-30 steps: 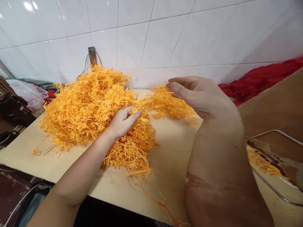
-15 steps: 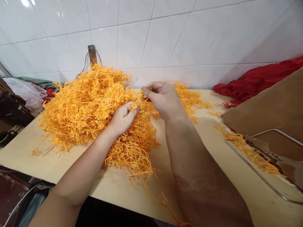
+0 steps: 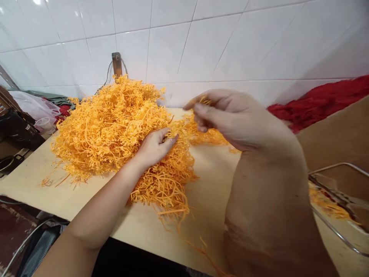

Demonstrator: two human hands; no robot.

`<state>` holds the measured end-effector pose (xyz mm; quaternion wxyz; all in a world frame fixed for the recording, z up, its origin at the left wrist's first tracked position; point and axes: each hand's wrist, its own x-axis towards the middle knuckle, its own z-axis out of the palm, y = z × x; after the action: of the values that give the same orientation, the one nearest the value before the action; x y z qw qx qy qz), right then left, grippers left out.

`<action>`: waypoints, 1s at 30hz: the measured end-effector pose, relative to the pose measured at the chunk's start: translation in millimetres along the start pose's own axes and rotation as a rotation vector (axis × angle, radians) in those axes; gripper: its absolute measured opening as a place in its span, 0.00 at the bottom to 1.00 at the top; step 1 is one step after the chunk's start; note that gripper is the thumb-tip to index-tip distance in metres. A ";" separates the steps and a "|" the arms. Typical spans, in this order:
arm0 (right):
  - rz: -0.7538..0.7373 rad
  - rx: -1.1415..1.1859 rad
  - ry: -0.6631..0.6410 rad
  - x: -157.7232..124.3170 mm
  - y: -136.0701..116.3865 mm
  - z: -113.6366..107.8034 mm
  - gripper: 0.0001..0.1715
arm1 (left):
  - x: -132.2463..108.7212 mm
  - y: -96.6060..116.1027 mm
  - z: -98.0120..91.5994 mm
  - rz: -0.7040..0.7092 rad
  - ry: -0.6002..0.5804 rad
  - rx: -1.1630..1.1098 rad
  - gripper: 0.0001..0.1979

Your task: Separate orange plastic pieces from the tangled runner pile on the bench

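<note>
A big tangled heap of orange plastic-looking sprigs point(image 3: 106, 127), thin and curly-tipped, lies on the pale tabletop. My left hand point(image 3: 157, 146) rests in the heap's right side, its thumb and fingers closed around some of the strands; the fingertips are partly buried. Raised to the right of the heap, my right hand point(image 3: 230, 115) pinches a small orange piece point(image 3: 205, 100) between thumb and fingers, slightly blurred. Behind and below that hand lies a smaller, flatter pile of orange pieces point(image 3: 209, 134).
Red feathery material point(image 3: 325, 100) lies at the back right beside a brown cardboard sheet point(image 3: 340, 134). A bent metal wire frame point(image 3: 337, 231) stands at the right. On the left are a clear plastic bag point(image 3: 34, 105) and a black box point(image 3: 20, 130). White tiles point(image 3: 173, 46) back the table.
My right hand has pulled away from my left, rightward and closer to the camera, carrying a small orange piece. My left hand stays in the heap. The view has shifted slightly.
</note>
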<state>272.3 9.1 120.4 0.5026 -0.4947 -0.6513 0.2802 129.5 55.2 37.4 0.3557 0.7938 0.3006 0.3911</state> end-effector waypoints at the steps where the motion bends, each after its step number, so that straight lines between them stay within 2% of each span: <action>1: -0.008 -0.084 -0.086 -1.3 -0.9 3.0 0.07 | -0.4 0.0 0.2 0.014 0.007 0.010 0.13; 3: -0.002 -0.233 -0.151 -1.5 2.7 5.3 0.11 | -1.2 0.1 0.5 0.045 0.037 0.050 0.11; 7: 0.003 -0.419 -0.118 2.6 15.2 3.7 0.15 | -1.6 -1.4 1.1 0.089 0.079 0.135 0.06; 11: -0.124 -0.430 -0.166 4.6 13.7 6.3 0.10 | -1.7 -4.3 2.0 0.129 0.082 0.125 0.08; 13: -0.164 -0.443 -0.058 6.2 11.3 8.8 0.07 | -2.0 -3.4 2.0 0.134 0.111 0.117 0.11; 16: -0.148 -0.450 0.218 12.1 15.1 11.0 0.07 | -2.5 1.1 0.7 0.152 0.130 0.139 0.16; 19: -0.083 -0.311 0.387 20.9 27.0 13.5 0.07 | -2.4 5.0 -1.3 0.197 0.085 0.201 0.11; 23: 0.081 0.050 0.490 30.0 37.3 21.9 0.08 | -1.6 6.5 -2.2 0.201 0.084 0.225 0.05; 25: 0.143 0.174 0.525 32.3 38.2 25.8 0.09 | -1.6 7.6 -1.6 0.192 0.077 0.205 0.07; 28: 0.195 0.242 0.578 33.9 41.0 27.1 0.10 | -2.1 10.6 0.2 0.184 0.035 0.182 0.10; 30: 0.171 0.169 0.599 35.0 47.1 24.8 0.10 | -2.4 12.4 1.3 0.177 0.015 0.163 0.10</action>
<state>266.1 61.4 84.7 0.6859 -0.5644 -0.4050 0.2167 131.8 45.9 45.8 0.2516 0.8406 0.2629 0.4011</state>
